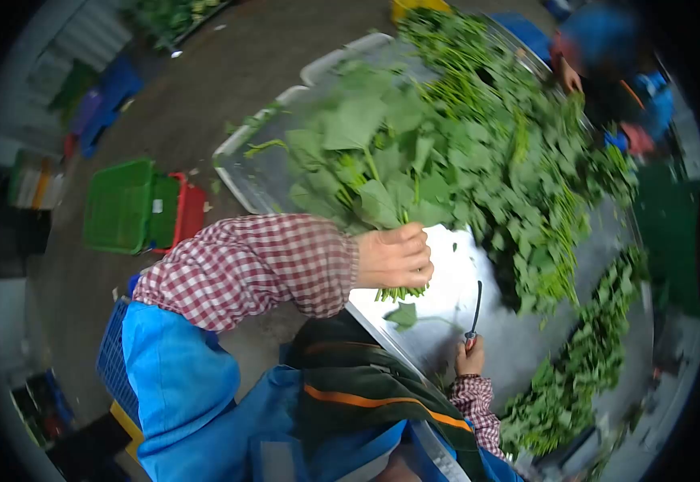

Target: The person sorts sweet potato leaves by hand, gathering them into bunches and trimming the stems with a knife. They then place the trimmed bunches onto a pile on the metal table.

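My left hand (395,257) is closed around the stems of a bunch of leafy greens (366,153). The leaves spread away from me and the cut stem ends stick out below my fist. Lower right, over the metal table (446,321), my right hand (469,357) grips the red handle of a thin, dark-bladed tool (478,309), its tip pointing away from me. One loose leaf (402,316) lies on the metal between me and the tool. A large pile of greens (510,153) lies beyond both hands.
Another row of greens (583,386) lies along the table's right side. Across the table a co-worker (607,72) has their hands near the pile. Left on the floor stand a green basket (118,207), a red basket (191,210) and a blue crate (114,353).
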{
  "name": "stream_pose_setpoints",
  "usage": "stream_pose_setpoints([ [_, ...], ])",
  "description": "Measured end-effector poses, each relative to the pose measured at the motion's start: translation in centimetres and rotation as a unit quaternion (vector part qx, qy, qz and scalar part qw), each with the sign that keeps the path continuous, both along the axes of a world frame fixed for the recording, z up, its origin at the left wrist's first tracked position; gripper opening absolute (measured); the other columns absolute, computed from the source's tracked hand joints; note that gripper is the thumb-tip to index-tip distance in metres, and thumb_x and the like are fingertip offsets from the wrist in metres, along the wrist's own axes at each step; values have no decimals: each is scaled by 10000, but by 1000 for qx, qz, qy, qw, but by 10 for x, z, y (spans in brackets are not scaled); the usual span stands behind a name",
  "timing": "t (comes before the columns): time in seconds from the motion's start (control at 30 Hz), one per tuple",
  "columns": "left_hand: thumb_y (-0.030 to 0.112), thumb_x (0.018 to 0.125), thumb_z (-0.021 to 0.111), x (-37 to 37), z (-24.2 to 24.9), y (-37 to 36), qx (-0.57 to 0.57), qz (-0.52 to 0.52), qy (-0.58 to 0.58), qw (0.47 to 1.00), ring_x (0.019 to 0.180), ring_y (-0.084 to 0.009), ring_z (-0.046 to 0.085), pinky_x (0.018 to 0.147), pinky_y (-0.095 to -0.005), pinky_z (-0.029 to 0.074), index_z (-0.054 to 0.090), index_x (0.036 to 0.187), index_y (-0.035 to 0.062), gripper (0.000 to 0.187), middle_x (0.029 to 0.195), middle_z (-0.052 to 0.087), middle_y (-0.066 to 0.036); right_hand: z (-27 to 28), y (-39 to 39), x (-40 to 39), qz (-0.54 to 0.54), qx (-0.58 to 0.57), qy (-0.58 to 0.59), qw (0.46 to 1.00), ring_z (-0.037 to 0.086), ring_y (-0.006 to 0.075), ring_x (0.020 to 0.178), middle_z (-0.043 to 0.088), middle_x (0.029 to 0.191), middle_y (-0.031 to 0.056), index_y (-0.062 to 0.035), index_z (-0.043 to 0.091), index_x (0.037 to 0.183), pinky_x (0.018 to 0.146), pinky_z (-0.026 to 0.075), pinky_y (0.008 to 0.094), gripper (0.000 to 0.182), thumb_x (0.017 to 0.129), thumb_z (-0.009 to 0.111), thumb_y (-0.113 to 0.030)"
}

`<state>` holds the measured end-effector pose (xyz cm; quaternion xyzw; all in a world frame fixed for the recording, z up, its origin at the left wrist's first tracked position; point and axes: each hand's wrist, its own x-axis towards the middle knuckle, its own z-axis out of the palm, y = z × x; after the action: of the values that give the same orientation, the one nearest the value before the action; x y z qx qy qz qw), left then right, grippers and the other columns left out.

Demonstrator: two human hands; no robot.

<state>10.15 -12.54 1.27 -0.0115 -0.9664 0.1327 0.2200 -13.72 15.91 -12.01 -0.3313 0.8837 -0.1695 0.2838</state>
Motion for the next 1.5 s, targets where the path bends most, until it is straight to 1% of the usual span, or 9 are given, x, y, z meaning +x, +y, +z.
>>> stream_pose_setpoints([
  [0.17,87,717,504,-60,-68,41,44,-74,-74,994,1199,-224,334,1051,-429,192,340,1268,224,591,1208,420,-68,-16,81,-25,-28,23,147,989,519,382,886,532,992,230,-25,420,1148,746,410,447,464,725,577,-137],
  [0.33,41,680,590,2,-55,52,184,316,-79,927,1206,-287,356,989,-434,294,364,1281,142,650,1267,402,-136,-5,71,-22,18,-82,219,972,449,384,969,505,1071,229,13,446,1156,847,351,445,477,726,589,-136],
  [0.57,210,791,628,-63,-129,127,793,442,34,418,984,-214,541,815,-295,446,421,1156,-58,499,1099,526,-181,-47,-92,-23,-15,-77,-157,984,508,299,983,482,1108,268,118,376,1185,824,417,336,777,724,619,-458],
  [0.77,124,783,631,-84,-116,134,853,94,340,385,881,-168,564,732,-284,470,407,1137,-30,446,984,570,-104,47,-94,-32,-84,-259,-388,880,527,101,759,602,891,47,15,556,1026,667,410,225,255,799,587,-98],
  [0.83,148,813,602,-82,-108,131,883,262,287,265,805,-125,556,626,-240,464,445,1114,3,369,972,569,-61,51,-100,-58,-67,-238,-327,912,557,165,712,617,823,68,35,559,1004,660,428,286,272,808,586,-153],
  [0.9,142,836,567,-76,-108,127,867,324,259,276,929,-158,547,778,-308,477,450,1098,16,314,1045,535,-63,30,-101,-88,8,-118,-107,987,558,258,811,597,906,144,56,514,1057,725,423,327,342,805,577,-167],
  [1.0,112,841,550,-61,-101,132,895,277,254,242,949,-150,532,793,-309,469,459,1081,37,267,1044,535,-49,48,-71,-75,39,-333,97,937,482,282,969,486,1098,199,46,450,1132,793,402,340,387,802,555,-127],
  [1.17,126,879,489,-52,-96,144,887,249,199,333,957,-133,514,824,-269,425,448,1137,22,282,1067,538,-62,50,-52,21,36,-224,-346,910,512,91,808,580,845,35,-27,561,1032,678,432,233,290,820,598,-220],
  [1.5,232,924,409,-40,-71,156,862,273,233,358,726,-56,476,622,-189,413,384,1245,8,393,811,539,-36,41,-58,16,-91,-250,-472,840,522,57,720,599,812,6,-11,601,1002,669,423,192,204,811,597,-81],
])
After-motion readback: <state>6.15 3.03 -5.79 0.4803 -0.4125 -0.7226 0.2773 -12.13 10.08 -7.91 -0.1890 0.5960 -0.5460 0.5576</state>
